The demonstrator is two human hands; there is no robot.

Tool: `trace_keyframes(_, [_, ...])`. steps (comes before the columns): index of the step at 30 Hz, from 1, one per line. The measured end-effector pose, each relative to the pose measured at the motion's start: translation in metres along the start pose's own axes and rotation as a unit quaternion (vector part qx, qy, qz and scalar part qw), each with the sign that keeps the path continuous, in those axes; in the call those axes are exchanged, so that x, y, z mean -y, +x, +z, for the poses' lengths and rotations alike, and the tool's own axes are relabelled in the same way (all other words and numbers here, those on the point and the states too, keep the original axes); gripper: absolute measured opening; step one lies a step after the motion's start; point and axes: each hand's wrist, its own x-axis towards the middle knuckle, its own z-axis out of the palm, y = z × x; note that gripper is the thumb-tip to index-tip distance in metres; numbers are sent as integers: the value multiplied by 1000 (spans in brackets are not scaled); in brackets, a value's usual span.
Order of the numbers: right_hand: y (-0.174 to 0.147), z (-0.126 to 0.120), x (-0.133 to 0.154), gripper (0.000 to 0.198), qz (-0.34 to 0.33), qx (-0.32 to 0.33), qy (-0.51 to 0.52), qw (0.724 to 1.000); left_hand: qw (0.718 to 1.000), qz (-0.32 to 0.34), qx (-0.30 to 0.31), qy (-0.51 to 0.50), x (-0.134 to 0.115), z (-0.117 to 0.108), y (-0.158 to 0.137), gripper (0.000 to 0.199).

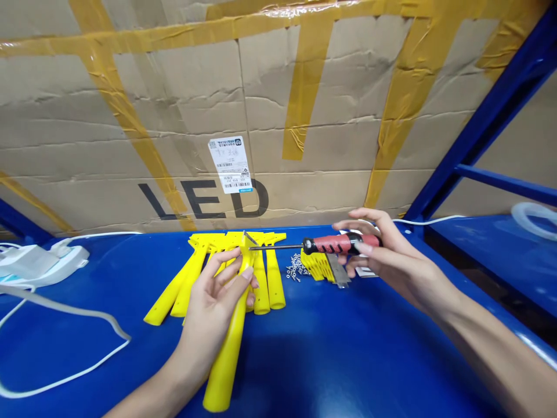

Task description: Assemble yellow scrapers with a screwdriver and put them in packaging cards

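My left hand (221, 290) is closed around a yellow plastic scraper handle (226, 360), a hollow tube whose flat head points away from me. A thin metallic edge shows at that head. My right hand (369, 244) grips a screwdriver (333, 244) by its red and black grip, fingers curled around it. The screwdriver's shaft lies level and its tip meets the head of the handle; the exact contact point is too small to make out. Behind my left hand lie several more yellow handles (275, 278), side by side.
Small screws (297, 268) lie loose beside a row of yellow plates (317, 264) and grey metal blades (338, 271). A white power strip (65, 267) with cables is at left. A taped cardboard box (278, 116) stands behind the blue tabletop (326, 360); a blue post (474, 122) rises right.
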Motion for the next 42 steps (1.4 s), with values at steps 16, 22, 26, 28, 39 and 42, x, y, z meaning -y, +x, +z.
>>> trace_keyframes(16, [-2, -2, 3, 27, -9, -62, -44, 997, 999, 16, 29, 9, 1, 1, -1, 45])
trace_keyframes(22, [-1, -1, 3, 36, -24, -9, -18, 1000, 999, 24, 20, 12, 2, 0, 0, 45])
trace_keyframes(26, [-2, -2, 3, 27, -14, -48, -57, 997, 999, 19, 25, 11, 5, -1, -1, 47])
trace_keyframes(28, [-2, -2, 3, 41, -12, -4, -18, 1000, 999, 27, 24, 12, 6, -1, 0, 46])
trace_keyframes(39, [-1, 0, 4, 43, 2, 26, -4, 1000, 999, 45, 17, 21, 6, -2, 0, 43])
trace_keyframes(42, [-1, 3, 2, 28, 6, -47, -44, 998, 999, 37, 16, 19, 5, -2, 1, 44])
